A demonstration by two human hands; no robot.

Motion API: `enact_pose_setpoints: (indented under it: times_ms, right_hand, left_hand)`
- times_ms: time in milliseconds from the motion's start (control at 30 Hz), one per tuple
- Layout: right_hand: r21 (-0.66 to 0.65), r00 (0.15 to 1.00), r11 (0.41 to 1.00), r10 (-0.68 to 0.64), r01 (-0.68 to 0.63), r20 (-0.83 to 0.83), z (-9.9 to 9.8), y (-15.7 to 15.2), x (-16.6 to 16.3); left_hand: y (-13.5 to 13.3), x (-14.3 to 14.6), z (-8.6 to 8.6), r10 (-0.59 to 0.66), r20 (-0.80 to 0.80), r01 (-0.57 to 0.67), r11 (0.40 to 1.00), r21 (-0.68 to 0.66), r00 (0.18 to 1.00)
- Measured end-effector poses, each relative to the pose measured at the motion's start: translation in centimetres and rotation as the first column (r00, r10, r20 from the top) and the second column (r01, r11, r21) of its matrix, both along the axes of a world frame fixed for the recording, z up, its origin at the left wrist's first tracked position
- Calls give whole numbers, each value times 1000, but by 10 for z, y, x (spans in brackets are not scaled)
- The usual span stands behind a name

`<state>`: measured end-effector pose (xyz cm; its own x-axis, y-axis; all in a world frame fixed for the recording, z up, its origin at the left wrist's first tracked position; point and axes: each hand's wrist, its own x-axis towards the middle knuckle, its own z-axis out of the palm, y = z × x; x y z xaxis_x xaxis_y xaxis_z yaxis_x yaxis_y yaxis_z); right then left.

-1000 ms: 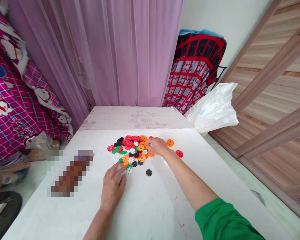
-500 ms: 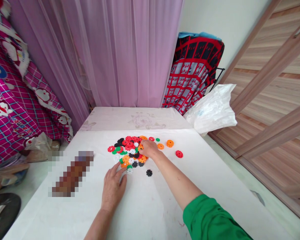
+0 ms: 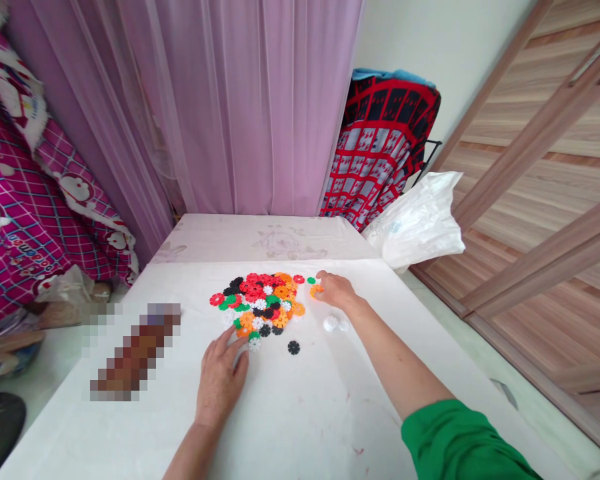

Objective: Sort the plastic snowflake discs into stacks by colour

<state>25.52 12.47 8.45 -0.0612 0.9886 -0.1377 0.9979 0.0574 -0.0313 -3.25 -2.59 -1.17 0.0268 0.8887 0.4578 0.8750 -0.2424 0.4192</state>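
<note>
A heap of flat plastic snowflake discs [image 3: 260, 301] in red, orange, green, white and black lies in the middle of the white table [image 3: 300, 413]. My right hand [image 3: 335, 290] hovers just right of the heap, fingers curled over an orange disc [image 3: 316, 290]. A small green disc [image 3: 311, 281] sits beside it. One black disc [image 3: 293, 347] lies apart, nearer to me. White discs [image 3: 331, 323] lie under my right forearm. My left hand [image 3: 220, 380] rests flat on the table, fingers spread, its tips touching the near edge of the heap.
A blurred-out brown object [image 3: 133, 353] lies on the table's left part. A white plastic bag [image 3: 420, 220] sits at the far right corner. Pink curtains [image 3: 230, 107] hang behind, a red patterned cloth [image 3: 380, 147] to their right, pink bedding [image 3: 25, 200] on the left.
My right hand moved from the heap's top out to its right side, now over an orange disc. The loose orange and red discs at the right are now hidden. My left hand stayed put.
</note>
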Motion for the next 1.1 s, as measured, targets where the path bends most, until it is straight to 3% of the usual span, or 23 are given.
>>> enact_pose_setpoints:
  times_ms: [200, 467, 600, 767, 967, 1100]
  right_hand:
    - [25, 995, 996, 80, -82, 61, -9, -6, 0]
    - [40, 993, 993, 113, -115, 30, -3, -11, -5]
    - [68, 961, 969, 245, -238, -131, -8, -32, -32]
    - [201, 852, 885, 461, -421, -248, -30, -66, -78]
    - [349, 881, 901, 368, -258, -299, -61, -88, -102]
    - [479, 775, 833, 488, -276, -402, -75, -102, -106]
  left_hand:
    - [0, 0, -2, 16, -11, -16, 1000, 7, 1000]
    - [0, 1, 2, 11, -28, -11, 1000, 0, 1000]
    - [1, 1, 1, 12, -34, -12, 1000, -9, 999]
    - [0, 2, 0, 7, -66, -9, 999, -32, 998]
    - [0, 6, -2, 2, -155, -15, 996, -84, 988]
    - [7, 12, -1, -4, -188, -14, 995, -95, 982]
